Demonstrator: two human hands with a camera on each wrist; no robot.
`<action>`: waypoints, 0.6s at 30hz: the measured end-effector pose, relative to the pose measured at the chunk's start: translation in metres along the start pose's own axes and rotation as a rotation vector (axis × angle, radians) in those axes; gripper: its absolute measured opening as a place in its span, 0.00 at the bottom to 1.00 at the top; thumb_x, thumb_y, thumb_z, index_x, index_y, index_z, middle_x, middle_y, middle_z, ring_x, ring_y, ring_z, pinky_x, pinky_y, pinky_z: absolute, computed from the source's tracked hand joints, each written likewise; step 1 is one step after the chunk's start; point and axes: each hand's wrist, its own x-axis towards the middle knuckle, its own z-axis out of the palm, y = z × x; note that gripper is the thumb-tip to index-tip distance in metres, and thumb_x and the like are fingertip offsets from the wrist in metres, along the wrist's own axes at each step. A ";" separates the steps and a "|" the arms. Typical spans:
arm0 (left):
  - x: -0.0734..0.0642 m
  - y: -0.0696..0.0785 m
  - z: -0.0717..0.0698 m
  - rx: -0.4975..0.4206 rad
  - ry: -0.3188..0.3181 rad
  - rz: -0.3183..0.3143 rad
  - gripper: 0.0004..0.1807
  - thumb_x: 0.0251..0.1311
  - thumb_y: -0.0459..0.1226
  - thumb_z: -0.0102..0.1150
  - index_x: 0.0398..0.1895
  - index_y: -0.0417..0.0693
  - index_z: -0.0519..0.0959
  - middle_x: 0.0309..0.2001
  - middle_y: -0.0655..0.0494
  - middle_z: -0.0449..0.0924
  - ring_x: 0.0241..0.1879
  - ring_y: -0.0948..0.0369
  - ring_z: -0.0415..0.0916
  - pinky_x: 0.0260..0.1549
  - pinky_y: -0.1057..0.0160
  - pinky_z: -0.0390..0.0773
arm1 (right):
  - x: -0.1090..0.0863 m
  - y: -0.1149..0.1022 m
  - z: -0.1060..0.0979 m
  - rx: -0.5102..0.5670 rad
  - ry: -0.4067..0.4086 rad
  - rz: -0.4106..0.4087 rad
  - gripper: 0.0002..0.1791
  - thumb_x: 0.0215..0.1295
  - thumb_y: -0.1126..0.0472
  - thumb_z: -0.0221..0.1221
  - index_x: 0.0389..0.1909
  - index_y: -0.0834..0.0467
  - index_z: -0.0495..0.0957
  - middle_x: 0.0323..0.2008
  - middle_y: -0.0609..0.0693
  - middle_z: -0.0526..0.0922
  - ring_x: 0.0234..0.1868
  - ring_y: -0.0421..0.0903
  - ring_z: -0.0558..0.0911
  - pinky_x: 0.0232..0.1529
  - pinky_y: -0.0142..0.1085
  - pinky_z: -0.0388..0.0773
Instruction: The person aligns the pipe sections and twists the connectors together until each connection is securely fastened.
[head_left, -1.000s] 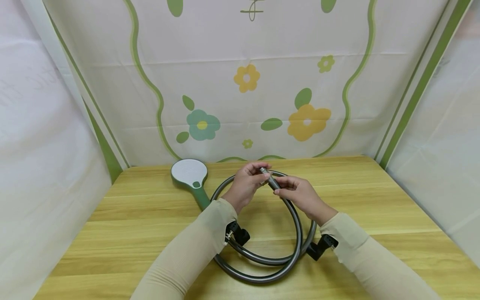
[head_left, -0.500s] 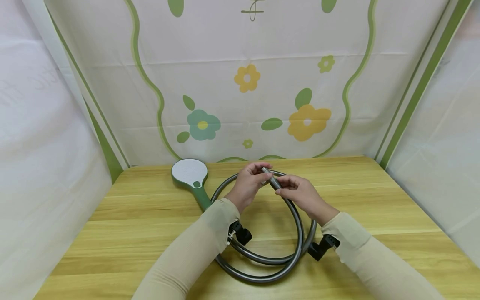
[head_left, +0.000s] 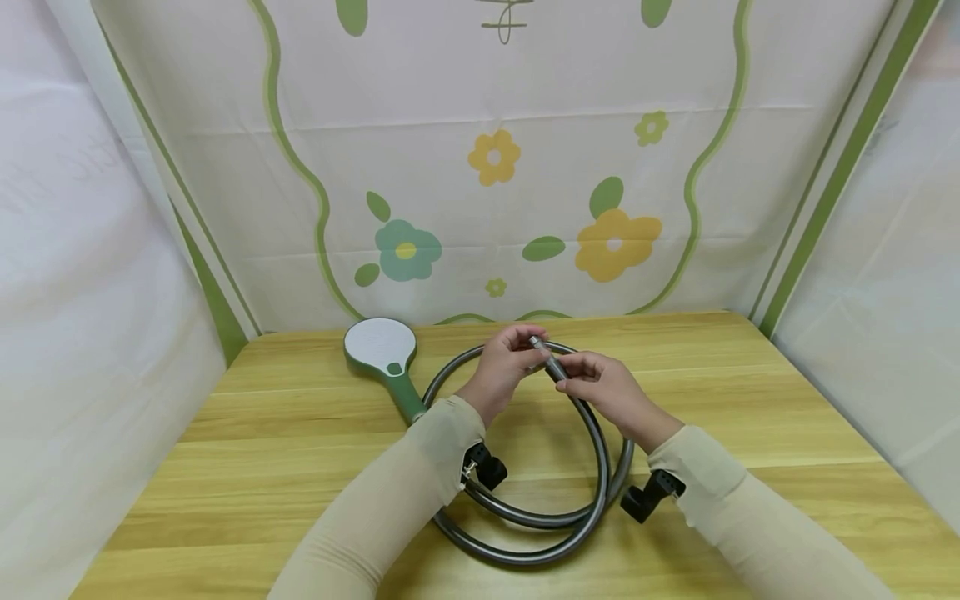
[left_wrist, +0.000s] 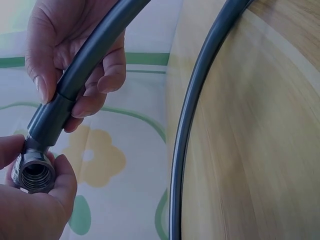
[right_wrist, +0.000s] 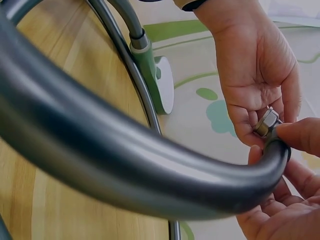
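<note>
A dark grey shower hose lies coiled on the table, its one end raised between both hands. My left hand pinches the metal nut at that end with thumb and fingers. In the left wrist view the nut's threaded opening faces the camera. My right hand grips the smooth sleeve just behind the nut, thumb on one side and fingers on the other. Left of the coil rests a green shower head with a white face, joined to the hose's other end in the right wrist view.
The wooden table carries everything. A white cloth backdrop with printed flowers stands behind its far edge, and cloth walls rise at both sides. The hose loops lie under and between the forearms.
Both hands have shifted slightly to the right together with the hose end. The shower head and the coil on the table look almost unchanged.
</note>
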 end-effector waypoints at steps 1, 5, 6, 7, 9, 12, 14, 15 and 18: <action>0.000 0.000 0.001 0.007 0.005 -0.004 0.17 0.63 0.25 0.56 0.55 0.38 0.75 0.51 0.47 0.75 0.42 0.61 0.74 0.49 0.58 0.77 | 0.000 0.000 0.000 -0.002 0.001 0.003 0.23 0.65 0.62 0.61 0.58 0.67 0.72 0.50 0.60 0.79 0.48 0.48 0.80 0.49 0.38 0.77; 0.000 0.000 0.002 0.015 0.022 -0.021 0.17 0.63 0.25 0.56 0.55 0.40 0.76 0.46 0.50 0.75 0.42 0.60 0.74 0.55 0.51 0.75 | 0.000 0.001 0.000 -0.013 0.000 0.006 0.23 0.65 0.61 0.61 0.58 0.67 0.73 0.50 0.59 0.79 0.49 0.48 0.80 0.50 0.40 0.76; 0.000 0.000 0.002 0.018 0.025 -0.023 0.17 0.63 0.25 0.56 0.56 0.40 0.76 0.46 0.50 0.75 0.42 0.59 0.74 0.55 0.50 0.74 | 0.000 0.001 0.000 -0.017 0.001 0.006 0.23 0.65 0.61 0.61 0.58 0.67 0.72 0.50 0.59 0.79 0.49 0.48 0.80 0.50 0.40 0.76; 0.000 0.000 0.002 0.026 0.027 -0.025 0.17 0.63 0.25 0.56 0.56 0.40 0.76 0.46 0.49 0.75 0.42 0.59 0.74 0.55 0.50 0.74 | 0.000 0.001 0.000 -0.020 0.003 0.007 0.23 0.65 0.61 0.61 0.58 0.67 0.72 0.50 0.59 0.79 0.49 0.48 0.80 0.50 0.40 0.76; 0.000 0.000 0.003 0.038 0.030 -0.030 0.17 0.63 0.26 0.57 0.56 0.41 0.76 0.47 0.47 0.74 0.42 0.58 0.74 0.55 0.49 0.74 | 0.000 0.001 -0.001 -0.029 0.009 0.008 0.23 0.65 0.61 0.61 0.58 0.67 0.73 0.49 0.59 0.79 0.48 0.48 0.80 0.50 0.40 0.76; 0.002 -0.001 0.003 0.063 0.030 -0.034 0.17 0.63 0.27 0.57 0.55 0.42 0.76 0.50 0.43 0.73 0.43 0.58 0.75 0.54 0.49 0.75 | 0.000 0.002 -0.001 -0.043 0.018 0.010 0.22 0.65 0.62 0.61 0.58 0.67 0.73 0.49 0.59 0.80 0.48 0.48 0.80 0.49 0.41 0.76; 0.002 -0.002 0.004 0.077 0.029 -0.037 0.17 0.63 0.27 0.57 0.55 0.42 0.76 0.52 0.42 0.73 0.43 0.57 0.75 0.54 0.49 0.75 | 0.000 0.003 -0.001 -0.055 0.023 0.011 0.22 0.65 0.62 0.61 0.58 0.67 0.73 0.48 0.58 0.80 0.48 0.48 0.80 0.49 0.41 0.77; 0.002 -0.002 0.004 0.085 0.029 -0.036 0.17 0.63 0.27 0.57 0.55 0.42 0.76 0.52 0.41 0.72 0.42 0.57 0.75 0.54 0.49 0.75 | 0.000 0.003 -0.002 -0.060 0.025 0.011 0.22 0.65 0.63 0.61 0.57 0.67 0.73 0.48 0.58 0.80 0.48 0.49 0.80 0.49 0.41 0.77; 0.002 -0.003 0.006 0.108 0.032 -0.034 0.17 0.62 0.26 0.57 0.55 0.42 0.77 0.52 0.41 0.72 0.42 0.57 0.75 0.53 0.50 0.76 | -0.001 0.004 -0.002 -0.076 0.034 0.017 0.21 0.65 0.63 0.61 0.57 0.67 0.74 0.48 0.58 0.81 0.48 0.49 0.80 0.48 0.41 0.77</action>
